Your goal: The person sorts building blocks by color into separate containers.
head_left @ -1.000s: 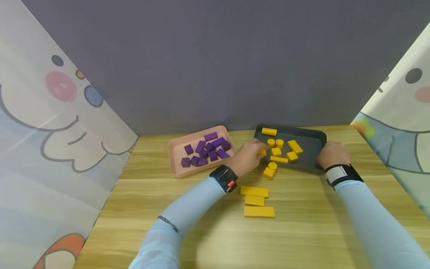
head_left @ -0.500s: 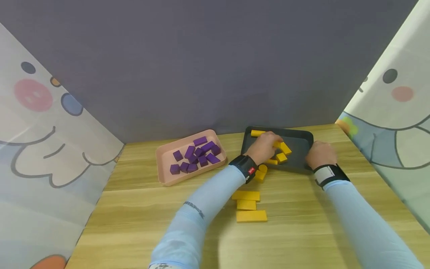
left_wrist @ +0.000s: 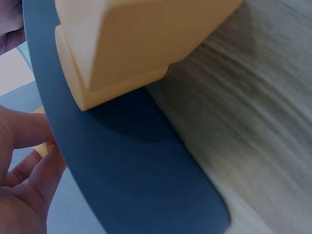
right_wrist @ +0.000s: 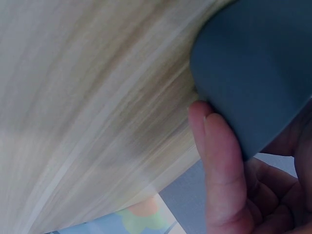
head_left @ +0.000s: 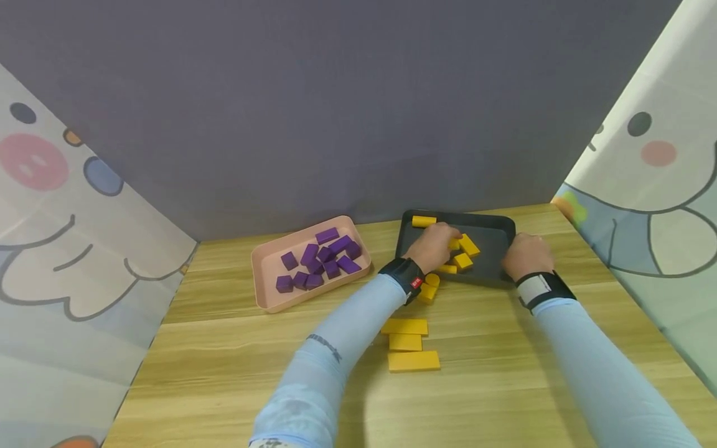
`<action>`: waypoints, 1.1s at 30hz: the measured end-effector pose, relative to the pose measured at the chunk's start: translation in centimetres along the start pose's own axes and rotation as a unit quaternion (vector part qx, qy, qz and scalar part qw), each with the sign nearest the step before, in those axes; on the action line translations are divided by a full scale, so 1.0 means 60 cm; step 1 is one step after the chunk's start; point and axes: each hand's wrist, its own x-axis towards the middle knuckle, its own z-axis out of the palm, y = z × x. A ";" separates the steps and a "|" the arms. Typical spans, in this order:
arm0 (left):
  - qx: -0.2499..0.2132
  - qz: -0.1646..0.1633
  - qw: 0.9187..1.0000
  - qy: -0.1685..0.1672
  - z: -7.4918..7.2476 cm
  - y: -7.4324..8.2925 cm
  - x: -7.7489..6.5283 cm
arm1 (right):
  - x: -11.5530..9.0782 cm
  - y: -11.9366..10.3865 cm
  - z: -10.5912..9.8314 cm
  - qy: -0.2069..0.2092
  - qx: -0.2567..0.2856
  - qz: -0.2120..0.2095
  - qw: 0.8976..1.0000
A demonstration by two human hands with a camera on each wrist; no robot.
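Observation:
A dark grey tray (head_left: 495, 249) stands at the back of the table with several yellow blocks in it. My left hand (head_left: 431, 249) reaches over its left side. In the left wrist view its thumb and fingers pinch a small yellow block (left_wrist: 44, 147), mostly hidden behind the tray's wall. Nearby in the tray lie a yellow cylinder (head_left: 424, 221), an oblong block (head_left: 468, 246) and a cube-like block (head_left: 462, 261). My right hand (head_left: 528, 256) grips the tray's right end, with fingers outside the wall (right_wrist: 253, 83) and the thumb largely hidden.
Just in front of the tray, a yellow block (head_left: 427, 295) touches a round yellow piece (head_left: 432, 280). Three flat yellow blocks (head_left: 413, 361) lie in a row nearer me. A pink tray (head_left: 269, 298) of purple blocks (head_left: 310, 254) stands left. A grey wall (head_left: 336, 112) rises behind.
My left hand has moved rightward over the grey tray from its left edge, covering round yellow pieces seen before. The right hand keeps its grip. The head view has shifted.

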 end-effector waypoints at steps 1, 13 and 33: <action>-0.003 -0.003 1.000 -0.001 0.000 0.000 0.000 | 0.000 0.000 0.000 0.000 0.000 0.000 1.000; -0.014 0.006 1.000 -0.014 -0.006 -0.001 -0.014 | -0.001 0.001 0.000 -0.004 -0.005 -0.008 1.000; -0.238 -0.235 0.937 0.099 -0.023 -0.098 -0.116 | -0.005 0.011 -0.007 0.006 0.022 -0.043 0.999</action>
